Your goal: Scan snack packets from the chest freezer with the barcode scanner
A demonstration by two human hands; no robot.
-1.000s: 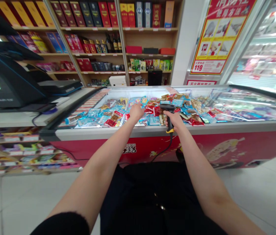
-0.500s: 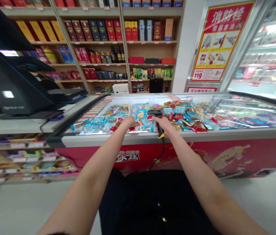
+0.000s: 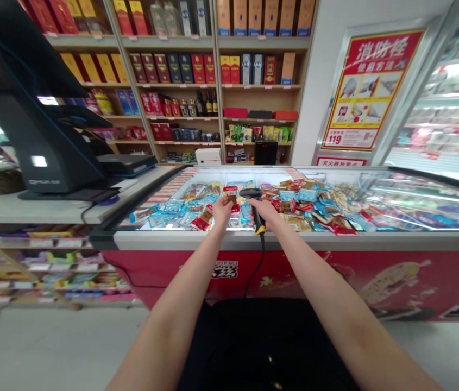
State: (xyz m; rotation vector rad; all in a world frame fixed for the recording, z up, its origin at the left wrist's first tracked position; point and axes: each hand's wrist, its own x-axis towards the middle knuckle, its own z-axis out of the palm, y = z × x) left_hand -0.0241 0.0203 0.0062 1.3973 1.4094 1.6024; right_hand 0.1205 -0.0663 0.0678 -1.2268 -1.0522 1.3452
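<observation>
My left hand (image 3: pixel 221 209) is closed on a small red and brown wrapped ice cream packet (image 3: pixel 231 195), lifted just above the heap in the open chest freezer (image 3: pixel 229 240). My right hand (image 3: pixel 268 211) grips the handle of a black barcode scanner (image 3: pixel 252 196) with a yellow base; its black cable hangs down over the freezer's red front. The scanner's head is right beside the packet, close to touching it. Both forearms reach forward over the freezer's near rim.
Several blue, red and gold packets (image 3: pixel 294 203) fill the freezer. A black till screen (image 3: pixel 37 136) stands on the white counter (image 3: pixel 29 209) at left. Shelves of boxes and bottles (image 3: pixel 213 81) line the back wall. A glass-door fridge (image 3: pixel 445 108) is at right.
My left hand has taken a packet from the heap and raised it next to the scanner. Both hands drew slightly back toward the near rim, and the view tilted upward.
</observation>
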